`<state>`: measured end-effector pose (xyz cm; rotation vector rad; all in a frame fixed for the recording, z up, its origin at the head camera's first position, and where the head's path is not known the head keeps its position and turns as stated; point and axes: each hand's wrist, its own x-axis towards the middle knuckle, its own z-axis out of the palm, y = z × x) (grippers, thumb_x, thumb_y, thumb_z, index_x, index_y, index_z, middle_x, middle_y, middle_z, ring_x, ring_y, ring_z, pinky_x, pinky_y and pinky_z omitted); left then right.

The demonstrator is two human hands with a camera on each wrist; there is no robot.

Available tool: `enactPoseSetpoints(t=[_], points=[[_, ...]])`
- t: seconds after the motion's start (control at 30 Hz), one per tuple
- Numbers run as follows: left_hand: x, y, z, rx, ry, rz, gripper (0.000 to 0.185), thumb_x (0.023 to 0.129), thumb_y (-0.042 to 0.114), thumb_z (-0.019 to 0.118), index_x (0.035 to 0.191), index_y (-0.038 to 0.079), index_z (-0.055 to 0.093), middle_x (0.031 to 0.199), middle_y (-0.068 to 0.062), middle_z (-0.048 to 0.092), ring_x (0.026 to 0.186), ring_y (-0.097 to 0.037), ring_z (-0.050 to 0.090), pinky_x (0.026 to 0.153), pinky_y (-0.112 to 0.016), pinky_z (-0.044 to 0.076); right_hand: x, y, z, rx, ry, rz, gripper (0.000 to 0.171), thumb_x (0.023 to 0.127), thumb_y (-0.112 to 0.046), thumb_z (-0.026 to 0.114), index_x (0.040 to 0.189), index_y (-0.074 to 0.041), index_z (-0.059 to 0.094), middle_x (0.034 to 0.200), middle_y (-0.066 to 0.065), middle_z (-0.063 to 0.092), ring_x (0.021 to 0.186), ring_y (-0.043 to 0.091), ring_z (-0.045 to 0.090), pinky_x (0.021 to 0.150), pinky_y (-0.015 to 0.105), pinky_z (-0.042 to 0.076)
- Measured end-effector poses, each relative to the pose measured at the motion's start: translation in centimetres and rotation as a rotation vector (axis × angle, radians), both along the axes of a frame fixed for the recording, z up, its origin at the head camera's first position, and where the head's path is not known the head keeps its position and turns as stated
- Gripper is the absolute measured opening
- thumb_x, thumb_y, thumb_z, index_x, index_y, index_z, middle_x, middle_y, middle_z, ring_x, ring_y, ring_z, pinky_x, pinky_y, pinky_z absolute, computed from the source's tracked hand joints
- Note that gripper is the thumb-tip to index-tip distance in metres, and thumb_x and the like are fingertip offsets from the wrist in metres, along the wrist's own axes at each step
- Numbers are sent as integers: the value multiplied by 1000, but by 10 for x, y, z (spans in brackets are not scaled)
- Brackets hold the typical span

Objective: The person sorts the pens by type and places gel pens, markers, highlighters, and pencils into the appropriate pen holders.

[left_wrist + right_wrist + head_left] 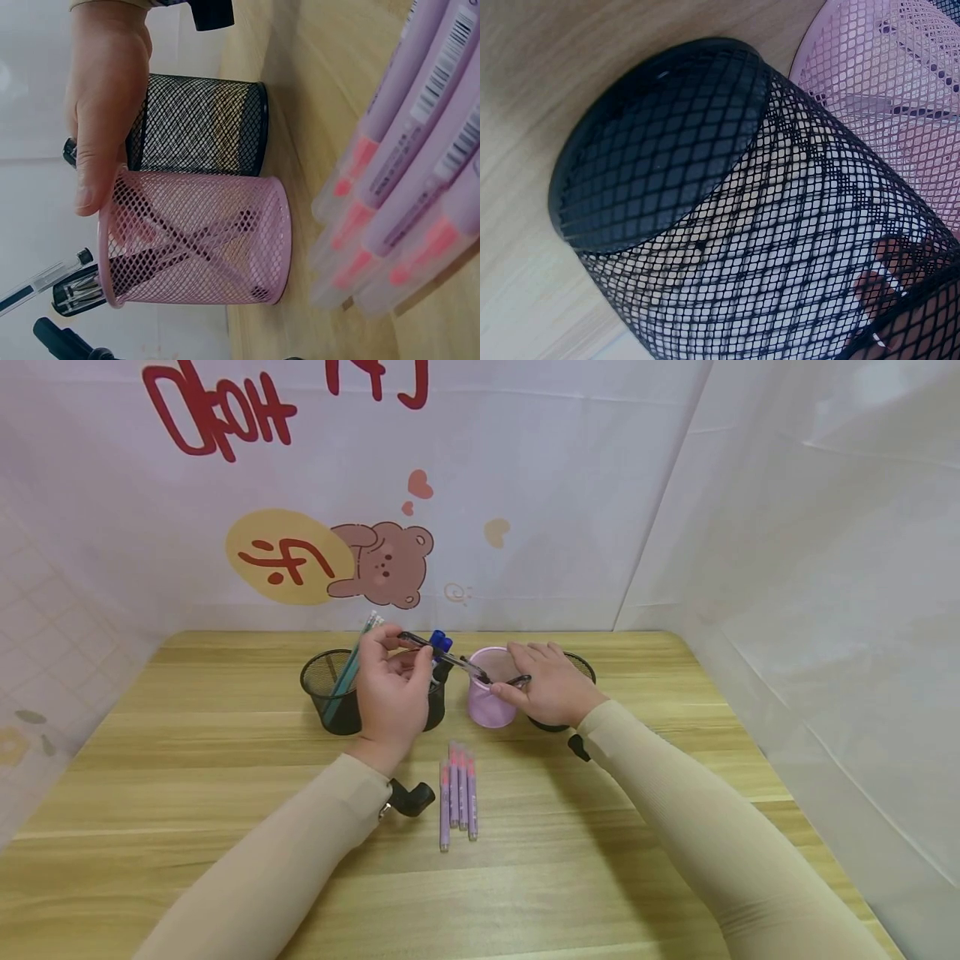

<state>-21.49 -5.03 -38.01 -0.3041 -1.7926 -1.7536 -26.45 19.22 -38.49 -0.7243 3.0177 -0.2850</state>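
My left hand [390, 689] is raised in front of two black mesh cups and pinches a clear pen [453, 662] with a black tip. The pen slants down towards the pink mesh cup [487, 710], and its end shows beside the rim in the left wrist view [37, 285]. My right hand [551, 685] lies over the pink cup's [202, 240] rim, thumb on the edge, and seems to pinch a black pen [519, 680]. Dark pens cross inside the pink cup. Several purple highlighters [457, 793] with pink tips lie side by side on the table in front of the cups.
A black mesh cup [330, 693] at the left holds teal pens. Another one [435, 706] behind my left hand holds blue-capped pens. A third black cup [705, 225] stands right of the pink one, under my right hand. White sheets wall in the wooden table [225, 793].
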Motion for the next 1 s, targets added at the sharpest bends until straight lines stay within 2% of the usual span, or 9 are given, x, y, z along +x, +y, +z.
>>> enactPoseSetpoints(t=[0.1,0.37,0.73,1.0], points=[[0,2,-2,2,-14,0,39,99,-4,65,132,-6,44,115,-25,53,93,-38,70,76,-14,55,0,0,0,2,-1,-1,87,104,-67,44,165,-7,29,166,14,42,156,36,35,134,51,17],[1,6,-8,-31,-41,30,39,98,-2,67,132,-3,48,114,-23,56,91,-32,69,75,-13,54,1,-1,1,8,-6,-6,87,105,-67,44,166,-7,28,167,15,41,157,36,34,134,51,16],[1,13,-13,-53,-107,40,31,98,-1,68,125,-4,54,117,-21,63,93,-35,75,75,-13,57,0,-1,0,1,10,-2,85,104,-67,44,165,-8,31,165,14,43,155,36,36,133,52,18],[3,15,-16,-124,-157,59,27,98,3,70,122,-2,59,119,-19,68,94,-31,78,74,-13,57,3,-2,3,-1,15,7,84,104,-66,45,163,-7,32,164,16,45,154,38,38,133,53,19]])
